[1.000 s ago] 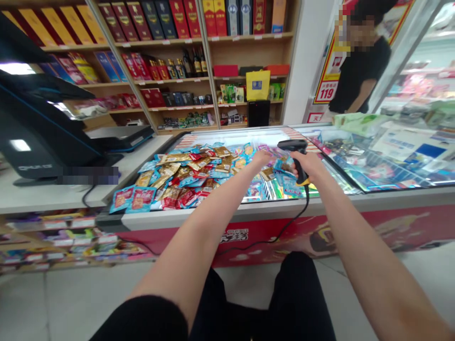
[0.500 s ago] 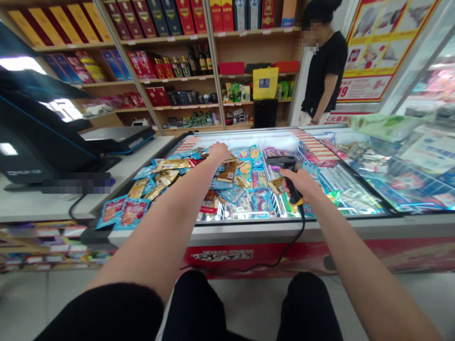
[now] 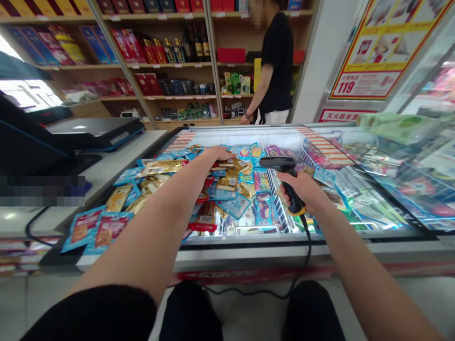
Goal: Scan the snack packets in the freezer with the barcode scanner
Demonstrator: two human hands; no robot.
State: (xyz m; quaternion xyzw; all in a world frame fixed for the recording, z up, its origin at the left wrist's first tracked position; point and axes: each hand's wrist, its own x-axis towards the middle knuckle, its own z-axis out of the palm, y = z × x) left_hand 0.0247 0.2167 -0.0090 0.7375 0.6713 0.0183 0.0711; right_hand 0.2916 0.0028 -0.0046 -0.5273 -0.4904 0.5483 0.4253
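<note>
My right hand (image 3: pixel 302 187) is wrapped round the handle of a black barcode scanner (image 3: pixel 280 165) with a yellow base, its cord (image 3: pixel 306 246) hanging down in front of the freezer. The scanner points left over a pile of small snack packets (image 3: pixel 227 182), blue, gold and red, spread on the freezer's glass lid (image 3: pixel 249 227). My left hand (image 3: pixel 218 152) reaches far into the pile, palm down with fingers stretched flat on the packets at its back edge. I cannot see a packet held in it.
A white counter (image 3: pixel 117 158) at left carries a black till screen (image 3: pixel 24 142) and a flat scale (image 3: pixel 95 130). A person in black stands behind the freezer (image 3: pixel 273 61). Shelves of boxes and bottles (image 3: pixel 159 47) line the back wall. More goods lie under the glass at right (image 3: pixel 377 170).
My left hand has moved left across the pile, from near the scanner to the far middle of the packets. The scanner dropped slightly lower. The person behind has walked left.
</note>
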